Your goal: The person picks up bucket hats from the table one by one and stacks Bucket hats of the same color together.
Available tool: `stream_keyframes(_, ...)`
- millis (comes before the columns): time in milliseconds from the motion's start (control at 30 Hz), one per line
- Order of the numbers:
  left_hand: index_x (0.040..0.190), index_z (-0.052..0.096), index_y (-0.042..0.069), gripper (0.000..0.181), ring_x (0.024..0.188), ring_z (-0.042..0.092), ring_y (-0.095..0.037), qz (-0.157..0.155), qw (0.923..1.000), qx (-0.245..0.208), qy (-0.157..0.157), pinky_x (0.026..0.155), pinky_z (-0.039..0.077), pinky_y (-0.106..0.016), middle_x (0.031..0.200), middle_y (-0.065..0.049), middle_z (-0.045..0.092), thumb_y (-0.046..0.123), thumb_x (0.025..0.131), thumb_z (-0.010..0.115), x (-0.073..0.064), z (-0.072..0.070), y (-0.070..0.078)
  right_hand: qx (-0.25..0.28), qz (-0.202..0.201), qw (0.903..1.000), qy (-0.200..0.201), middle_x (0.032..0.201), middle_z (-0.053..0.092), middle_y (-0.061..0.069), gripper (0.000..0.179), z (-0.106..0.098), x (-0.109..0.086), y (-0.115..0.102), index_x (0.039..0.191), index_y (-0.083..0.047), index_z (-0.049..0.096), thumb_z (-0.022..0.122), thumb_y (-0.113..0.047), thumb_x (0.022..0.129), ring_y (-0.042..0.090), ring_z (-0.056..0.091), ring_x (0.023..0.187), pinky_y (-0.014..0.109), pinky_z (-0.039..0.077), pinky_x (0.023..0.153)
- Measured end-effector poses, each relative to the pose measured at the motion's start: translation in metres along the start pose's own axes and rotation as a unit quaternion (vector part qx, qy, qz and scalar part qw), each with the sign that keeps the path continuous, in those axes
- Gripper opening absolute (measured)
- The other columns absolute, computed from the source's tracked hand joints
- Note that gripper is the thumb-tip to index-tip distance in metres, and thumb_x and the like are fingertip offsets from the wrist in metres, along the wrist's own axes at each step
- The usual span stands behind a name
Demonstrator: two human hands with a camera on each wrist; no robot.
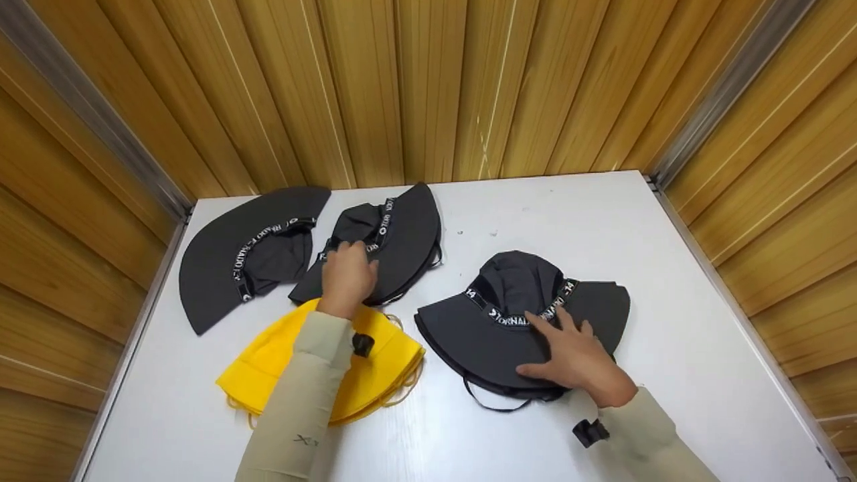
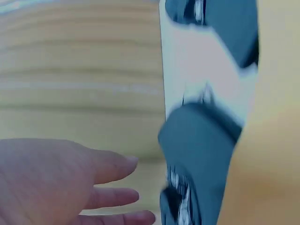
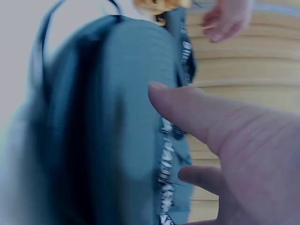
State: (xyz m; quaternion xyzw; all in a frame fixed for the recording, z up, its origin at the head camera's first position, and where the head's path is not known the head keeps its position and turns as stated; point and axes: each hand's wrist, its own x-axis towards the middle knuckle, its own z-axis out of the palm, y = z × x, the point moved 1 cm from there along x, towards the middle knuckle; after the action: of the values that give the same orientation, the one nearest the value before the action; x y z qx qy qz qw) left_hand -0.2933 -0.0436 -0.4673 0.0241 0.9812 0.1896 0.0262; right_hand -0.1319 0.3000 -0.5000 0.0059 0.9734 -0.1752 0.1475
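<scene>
A dark grey wide-brimmed hat [image 1: 482,341] with a lettered band lies at the right, its crown toward the back wall; its brim edge shows more than one layer, and a black cord loops out in front. Over its brim and band, my right hand [image 1: 576,351] is spread, thumb and fingers apart. Above the near part of a second dark hat [image 1: 412,241] is my left hand [image 1: 348,278], its fingers extended with nothing between them in the left wrist view. Below that wrist lies a yellow hat [image 1: 268,361], partly covered by my forearm.
A third dark hat [image 1: 211,261] lies at the back left of the white table [image 1: 696,335], brim toward the left edge. Yellow cords hang from the yellow hat's rim. Wood-look panel walls [image 1: 428,87] enclose the table at the back and both sides.
</scene>
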Motion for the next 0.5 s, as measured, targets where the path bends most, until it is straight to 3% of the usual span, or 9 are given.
stream_keyframes(133, 0.131, 0.062, -0.003, 0.035, 0.121, 0.057, -0.050, -0.042, 0.9989, -0.005, -0.018, 0.103, 0.047, -0.063, 0.132, -0.027, 0.060, 0.019, 0.104, 0.053, 0.015, -0.013, -0.033, -0.015, 0.010, 0.9997, -0.013, 0.164, 0.018, 0.035, 0.098, 0.012, 0.004, -0.001, 0.159, -0.025, 0.037, 0.081, -0.059, 0.079, 0.078, 0.019, 0.136, 0.082, 0.030, 0.107)
stream_keyframes(267, 0.138, 0.057, -0.004, 0.039, 0.127, 0.051, -0.053, -0.094, 0.9916, -0.009, -0.089, 0.108, 0.043, -0.065, 0.140, -0.030, 0.055, 0.018, 0.106, 0.049, 0.024, -0.019, -0.063, -0.018, 0.016, 0.9997, -0.008, 0.164, 0.018, 0.035, 0.098, 0.018, 0.007, -0.002, 0.160, -0.027, 0.037, 0.081, -0.060, 0.079, 0.077, 0.019, 0.137, 0.080, 0.032, 0.106)
stream_keyframes(400, 0.143, 0.052, -0.005, 0.049, 0.132, 0.049, -0.053, -0.127, 0.9781, -0.023, -0.163, 0.110, 0.043, -0.064, 0.146, -0.031, 0.051, 0.026, 0.104, 0.055, 0.029, -0.017, -0.083, -0.022, 0.020, 0.9995, -0.003, 0.164, 0.017, 0.035, 0.099, 0.019, 0.010, -0.002, 0.160, -0.028, 0.037, 0.080, -0.063, 0.078, 0.077, 0.020, 0.136, 0.079, 0.035, 0.105)
stream_keyframes(500, 0.143, 0.051, -0.007, 0.056, 0.130, 0.053, -0.048, -0.134, 0.9718, -0.045, -0.189, 0.109, 0.046, -0.059, 0.145, -0.031, 0.052, 0.029, 0.101, 0.061, 0.032, -0.012, -0.093, -0.027, 0.021, 0.9994, 0.001, 0.164, 0.018, 0.034, 0.100, 0.019, 0.010, -0.002, 0.159, -0.028, 0.037, 0.081, -0.064, 0.077, 0.077, 0.022, 0.135, 0.078, 0.037, 0.104)
